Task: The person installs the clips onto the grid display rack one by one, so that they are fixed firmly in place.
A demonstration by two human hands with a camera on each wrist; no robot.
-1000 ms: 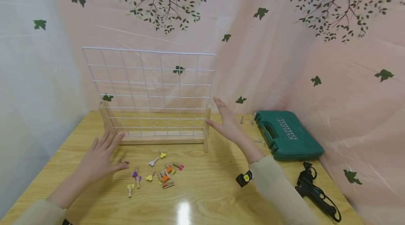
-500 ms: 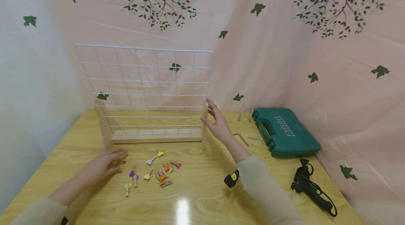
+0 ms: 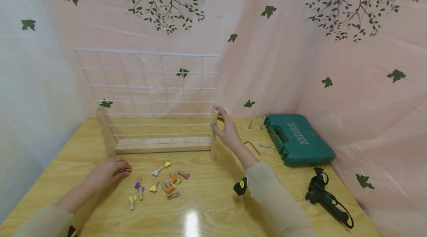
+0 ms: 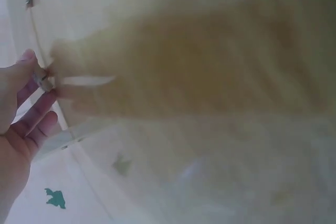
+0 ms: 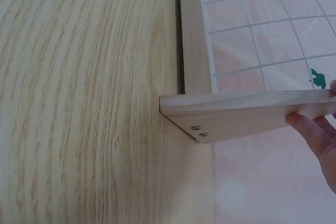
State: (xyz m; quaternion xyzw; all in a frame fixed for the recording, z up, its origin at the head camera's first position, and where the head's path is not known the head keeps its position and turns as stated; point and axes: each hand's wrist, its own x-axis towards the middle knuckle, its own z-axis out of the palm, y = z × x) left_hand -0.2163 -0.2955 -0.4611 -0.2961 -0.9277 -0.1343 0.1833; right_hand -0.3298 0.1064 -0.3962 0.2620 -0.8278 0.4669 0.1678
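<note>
My left hand (image 3: 108, 174) is low over the table's left side. In the left wrist view its thumb and fingertips pinch a small wooden clothespin (image 4: 43, 80). Several clothespins with coloured hearts, such as the white-heart clothespin (image 3: 157, 171), lie loose to its right. My right hand (image 3: 229, 133) grips the right wooden side post (image 5: 247, 109) of a stand near its top. The thumb lies on the post's outer face, and the fingertips are partly out of frame in the right wrist view. A white wire grid (image 3: 146, 87) stands upright between the posts, above a wooden crossbar (image 3: 163, 147).
A green tool case (image 3: 301, 140) lies at the right back. Beside it are a brass-coloured hex key (image 3: 252, 147), a silver hex key (image 3: 267, 146) and bolts (image 3: 250, 124). A black glue gun (image 3: 328, 200) with its cord sits at the right edge. Printed cloth hangs behind.
My right hand has moved left onto the side post and grips it. My left hand has lowered to the table and picked the clothespin between its fingers. The head view has shifted slightly.
</note>
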